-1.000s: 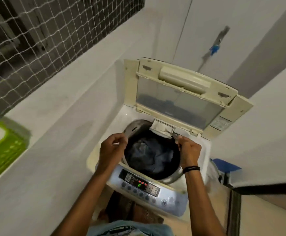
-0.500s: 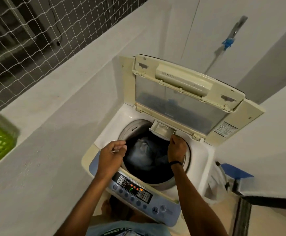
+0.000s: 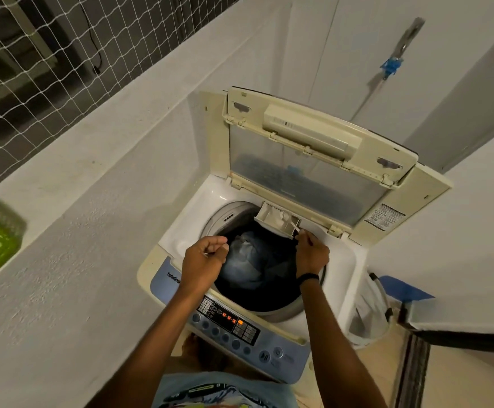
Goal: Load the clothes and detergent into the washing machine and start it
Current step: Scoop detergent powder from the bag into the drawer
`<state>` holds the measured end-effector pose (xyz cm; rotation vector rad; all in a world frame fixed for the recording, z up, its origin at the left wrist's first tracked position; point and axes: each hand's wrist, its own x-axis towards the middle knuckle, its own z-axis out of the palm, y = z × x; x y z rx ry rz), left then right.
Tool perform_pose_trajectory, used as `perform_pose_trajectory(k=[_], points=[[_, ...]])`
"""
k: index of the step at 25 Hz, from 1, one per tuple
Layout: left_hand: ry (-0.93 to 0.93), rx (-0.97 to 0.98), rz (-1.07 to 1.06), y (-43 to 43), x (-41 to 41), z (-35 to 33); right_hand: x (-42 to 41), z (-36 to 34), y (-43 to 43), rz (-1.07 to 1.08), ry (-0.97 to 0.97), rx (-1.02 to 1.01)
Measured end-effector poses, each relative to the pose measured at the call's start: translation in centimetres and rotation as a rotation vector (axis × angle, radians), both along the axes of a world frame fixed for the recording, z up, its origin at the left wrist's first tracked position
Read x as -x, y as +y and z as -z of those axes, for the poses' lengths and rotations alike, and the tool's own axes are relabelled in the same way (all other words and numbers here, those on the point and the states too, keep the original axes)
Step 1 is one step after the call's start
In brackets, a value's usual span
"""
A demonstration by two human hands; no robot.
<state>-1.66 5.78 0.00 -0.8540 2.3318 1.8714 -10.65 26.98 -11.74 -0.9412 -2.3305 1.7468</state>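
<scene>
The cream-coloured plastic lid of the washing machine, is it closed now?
No, the cream-coloured plastic lid stands folded upright, leaving the drum open.

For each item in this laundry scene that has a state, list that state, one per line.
Lid: raised open.
Detergent drawer: pulled out.
Drum: holds dark clothes.
Control panel: lit.
Left hand: loosely curled.
Right hand: pinching something small at the drawer.

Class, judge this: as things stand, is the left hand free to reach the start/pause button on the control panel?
Probably yes: the left hand hovers over the drum's rim, and nothing covers the start/pause button.
</scene>
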Motion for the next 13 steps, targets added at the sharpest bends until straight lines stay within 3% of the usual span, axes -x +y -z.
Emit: perform_pose_trajectory(k=[3,5,9,13], points=[[0.012,-0.004,0.006,-0.1,0.0,0.1,-1.4,-2.9,0.2,0.182,-0.020,0.449],[0.017,-0.016,0.003,-0.6,-0.1,0.0,-2.5,-4.5,0.1,0.211,-0.025,0.596],[0.044,-0.021,-0.040,-2.8,-0.4,-0.6,-4.6,-9.2,-1.6,0.099,-0.036,0.695],[0.020,-0.042,-0.124,-6.0,-1.7,-1.2,-6.4,-15.8,-5.3,-0.291,0.054,0.682]])
